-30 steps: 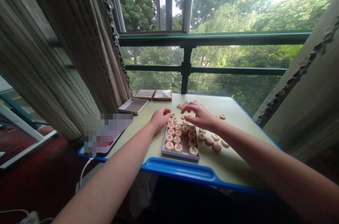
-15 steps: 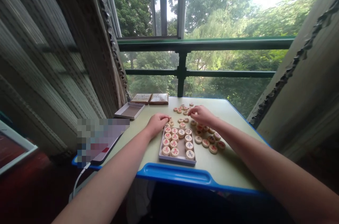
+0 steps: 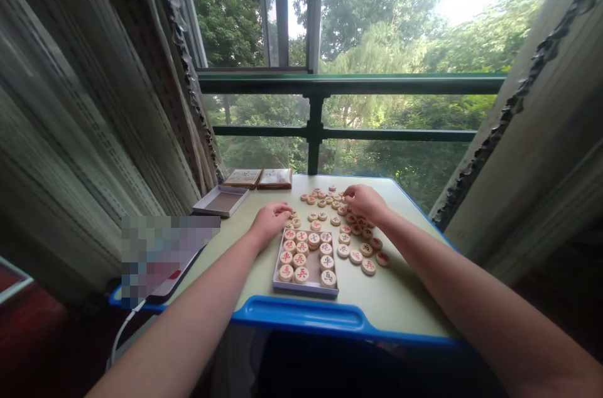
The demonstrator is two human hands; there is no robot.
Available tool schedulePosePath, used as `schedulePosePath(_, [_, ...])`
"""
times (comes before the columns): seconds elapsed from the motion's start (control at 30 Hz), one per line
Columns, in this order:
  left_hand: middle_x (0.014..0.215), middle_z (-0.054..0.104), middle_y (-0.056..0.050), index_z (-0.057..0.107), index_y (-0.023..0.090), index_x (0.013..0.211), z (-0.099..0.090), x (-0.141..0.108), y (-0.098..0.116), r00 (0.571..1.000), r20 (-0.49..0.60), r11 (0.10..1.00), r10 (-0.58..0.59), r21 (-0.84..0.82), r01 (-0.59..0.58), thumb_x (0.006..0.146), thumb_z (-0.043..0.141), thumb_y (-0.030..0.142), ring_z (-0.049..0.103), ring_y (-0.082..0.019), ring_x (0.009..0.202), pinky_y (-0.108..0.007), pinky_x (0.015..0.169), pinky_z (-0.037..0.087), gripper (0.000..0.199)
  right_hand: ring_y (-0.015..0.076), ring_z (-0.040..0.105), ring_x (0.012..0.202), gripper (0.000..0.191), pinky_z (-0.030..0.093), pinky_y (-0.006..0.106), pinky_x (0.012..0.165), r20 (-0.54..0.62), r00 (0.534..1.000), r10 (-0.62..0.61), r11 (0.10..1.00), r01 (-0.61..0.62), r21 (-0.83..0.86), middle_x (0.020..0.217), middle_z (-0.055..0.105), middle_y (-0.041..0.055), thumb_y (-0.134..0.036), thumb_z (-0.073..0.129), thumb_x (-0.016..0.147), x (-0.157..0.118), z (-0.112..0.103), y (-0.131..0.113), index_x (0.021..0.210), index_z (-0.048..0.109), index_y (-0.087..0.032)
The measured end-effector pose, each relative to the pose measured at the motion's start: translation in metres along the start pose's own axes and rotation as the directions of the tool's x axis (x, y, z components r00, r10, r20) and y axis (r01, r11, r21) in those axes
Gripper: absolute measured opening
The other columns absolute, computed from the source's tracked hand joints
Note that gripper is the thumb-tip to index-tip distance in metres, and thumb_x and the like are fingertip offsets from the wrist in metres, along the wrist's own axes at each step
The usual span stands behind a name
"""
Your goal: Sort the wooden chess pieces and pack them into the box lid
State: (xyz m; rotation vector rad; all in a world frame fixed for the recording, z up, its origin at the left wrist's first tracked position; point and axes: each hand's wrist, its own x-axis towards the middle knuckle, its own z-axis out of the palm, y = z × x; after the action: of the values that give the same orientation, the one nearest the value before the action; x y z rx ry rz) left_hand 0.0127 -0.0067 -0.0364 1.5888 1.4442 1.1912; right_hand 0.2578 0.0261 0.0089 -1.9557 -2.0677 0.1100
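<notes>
A shallow cardboard box tray [image 3: 314,265] near the front of the table holds round wooden Chinese chess pieces. Red-marked pieces [image 3: 300,261] fill its left columns, and dark-marked pieces [image 3: 326,262] line the right side. Beyond its far left corner, my left hand [image 3: 271,222] rests with bent fingers close together by a few loose pieces [image 3: 295,222]; whatever is under its fingertips is hidden. Farther out, my right hand [image 3: 365,202] reaches over the scattered pieces [image 3: 356,257], its bent fingers slightly apart beside the far pieces [image 3: 335,204]. No piece shows clearly in it.
A second cardboard tray [image 3: 221,200] lies at the table's far left, near two flat wooden-edged boxes [image 3: 276,178]. A partly blurred flat device [image 3: 176,260] with a white cable [image 3: 123,329] is on the left. The table's blue front rim has a groove [image 3: 305,315].
My right hand has shifted slightly right and away from the tray, uncovering more scattered pieces. My left hand stays beside the same loose pieces. The whole view has turned a little to the right.
</notes>
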Motion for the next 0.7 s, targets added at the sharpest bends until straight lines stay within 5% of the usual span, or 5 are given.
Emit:
schedulePosePath(0.13, [0.118, 0.059, -0.012, 0.068, 0.013, 0.075, 0.001, 0.002, -0.002, 1.0, -0.006, 1.0, 0.002, -0.007, -0.002, 0.069, 0.056, 0.019, 0.062, -0.019, 0.091, -0.03, 0.086, 0.047, 0.015, 0.0176, 0.059, 0.071, 0.027, 0.038, 0.023, 0.056, 0.215, 0.976, 0.025, 0.995, -0.005, -0.097, 0.083, 0.068, 0.0085, -0.031, 0.05, 0.071, -0.005, -0.018, -0.005, 0.083, 0.07, -0.017])
schedulePosePath(0.3, [0.118, 0.059, -0.012, 0.067, 0.012, 0.077, 0.0, 0.001, 0.0, 1.0, 0.009, 1.0, -0.001, 0.025, 0.001, 0.07, 0.054, 0.018, 0.062, -0.019, 0.091, -0.03, 0.085, 0.047, 0.016, 0.0166, 0.058, 0.069, 0.025, 0.038, 0.023, 0.055, 0.438, 0.897, -0.064, 0.98, 0.14, -0.144, 0.079, 0.068, 0.0055, -0.032, 0.06, 0.063, -0.014, -0.035, -0.009, 0.08, 0.071, -0.018])
schedulePosePath(0.57, [0.111, 0.063, -0.011, 0.067, 0.013, 0.075, -0.001, 0.001, 0.0, 1.0, -0.018, 0.999, 0.006, 0.054, -0.005, 0.069, 0.054, 0.019, 0.062, -0.018, 0.089, -0.029, 0.083, 0.047, 0.015, 0.016, 0.056, 0.063, 0.031, 0.035, 0.023, 0.049, 0.408, 0.908, -0.1, 0.974, 0.172, -0.145, 0.074, 0.066, 0.0063, -0.043, 0.059, 0.065, -0.013, -0.026, -0.011, 0.076, 0.069, -0.016])
schedulePosePath(0.7, [0.1, 0.067, -0.009, 0.067, 0.014, 0.076, -0.001, 0.0, 0.003, 1.0, -0.03, 0.998, -0.005, 0.056, 0.006, 0.069, 0.054, 0.019, 0.062, -0.018, 0.089, -0.03, 0.084, 0.046, 0.015, 0.0144, 0.055, 0.06, 0.027, 0.034, 0.023, 0.049, 0.394, 0.908, -0.143, 0.968, 0.211, -0.136, 0.071, 0.066, 0.0063, -0.035, 0.052, 0.071, -0.016, -0.03, -0.014, 0.073, 0.069, -0.015])
